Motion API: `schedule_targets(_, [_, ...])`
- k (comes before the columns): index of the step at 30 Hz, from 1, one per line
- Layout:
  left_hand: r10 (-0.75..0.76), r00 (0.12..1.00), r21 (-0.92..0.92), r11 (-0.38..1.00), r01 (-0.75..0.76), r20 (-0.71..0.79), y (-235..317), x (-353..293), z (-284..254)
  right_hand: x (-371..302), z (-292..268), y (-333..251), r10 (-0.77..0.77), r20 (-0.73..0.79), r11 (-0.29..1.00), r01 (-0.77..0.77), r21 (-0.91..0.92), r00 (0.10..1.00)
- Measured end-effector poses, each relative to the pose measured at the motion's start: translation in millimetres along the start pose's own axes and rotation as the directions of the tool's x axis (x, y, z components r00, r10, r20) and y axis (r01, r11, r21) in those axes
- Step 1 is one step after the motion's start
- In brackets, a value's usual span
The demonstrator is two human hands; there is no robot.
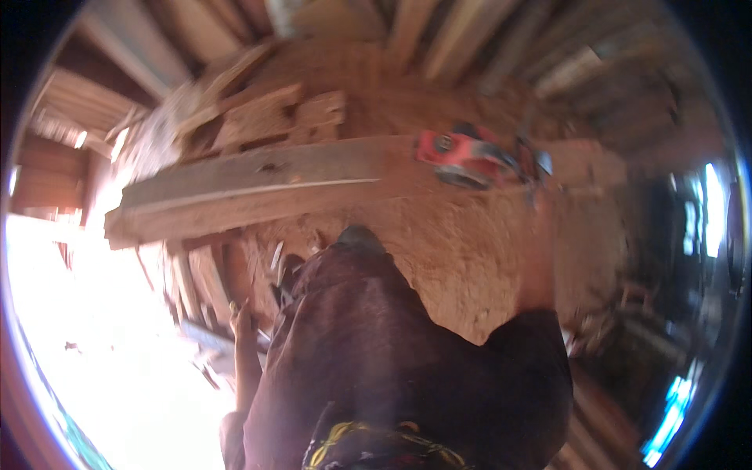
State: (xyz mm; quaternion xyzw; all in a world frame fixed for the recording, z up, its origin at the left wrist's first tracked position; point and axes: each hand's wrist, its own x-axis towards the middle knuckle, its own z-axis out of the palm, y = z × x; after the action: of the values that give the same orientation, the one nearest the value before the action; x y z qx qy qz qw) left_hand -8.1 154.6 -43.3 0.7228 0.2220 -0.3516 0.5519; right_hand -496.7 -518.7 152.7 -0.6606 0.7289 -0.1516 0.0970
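A red and black power tool, by its shape an electric planer (470, 157), rests on a long wooden beam (274, 168) that runs from left to right in front of me. My right hand (539, 188) reaches forward to the planer's right end and appears closed round its handle; motion blur hides the fingers. Down at my left side hangs my left hand (241, 319), away from the beam. Its fingers look apart, with nothing I can make out in them.
Broken boards (262, 117) lie behind the beam at the left. Reddish-brown sawdust (454, 258) covers the ground. Planks (462, 39) lean along the far side. A dark foot (360, 236) shows just before the beam. Strong light floods the lower left.
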Motion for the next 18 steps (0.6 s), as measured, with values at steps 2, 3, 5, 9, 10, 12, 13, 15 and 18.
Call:
schedule_targets(2, [-0.072,0.996,-0.002,0.997,0.072,-0.06,-1,-17,8,19,18,72,0.066,-0.011,0.998,-0.066,-0.023,0.998])
schedule_targets(3, [-0.122,0.987,0.015,0.992,0.124,-0.104,2,-28,20,27,25,94,0.098,-0.008,0.995,-0.098,-0.012,0.995])
schedule_targets(5, [-0.143,0.986,-0.007,0.99,0.143,-0.088,-9,-36,23,35,37,125,0.152,0.028,0.988,-0.153,0.027,0.988])
schedule_targets(9, [-0.048,0.999,-0.041,0.998,0.048,0.005,-14,-45,31,44,47,146,0.192,0.277,0.981,-0.189,-0.037,0.942])
schedule_targets(10, [-0.07,0.997,-0.006,0.998,0.07,-0.022,-4,-57,41,50,47,143,0.146,0.279,0.987,-0.119,-0.111,0.949])
schedule_targets(12, [-0.057,0.996,0.069,0.996,0.062,-0.063,25,-72,67,56,38,132,0.109,0.299,0.961,-0.023,-0.275,0.948])
schedule_targets(13, [-0.032,0.997,0.103,0.994,0.039,-0.071,35,-72,72,58,29,118,0.106,0.312,0.93,0.017,-0.367,0.944])
schedule_targets(15, [0.007,0.997,0.147,0.989,0.004,-0.074,52,-70,82,55,15,101,0.105,0.223,0.952,-0.034,-0.303,0.969])
schedule_targets(18, [0.083,0.997,0.183,0.98,-0.083,0.01,87,-58,85,61,21,151,0.292,0.409,0.851,-0.43,0.3,0.864])
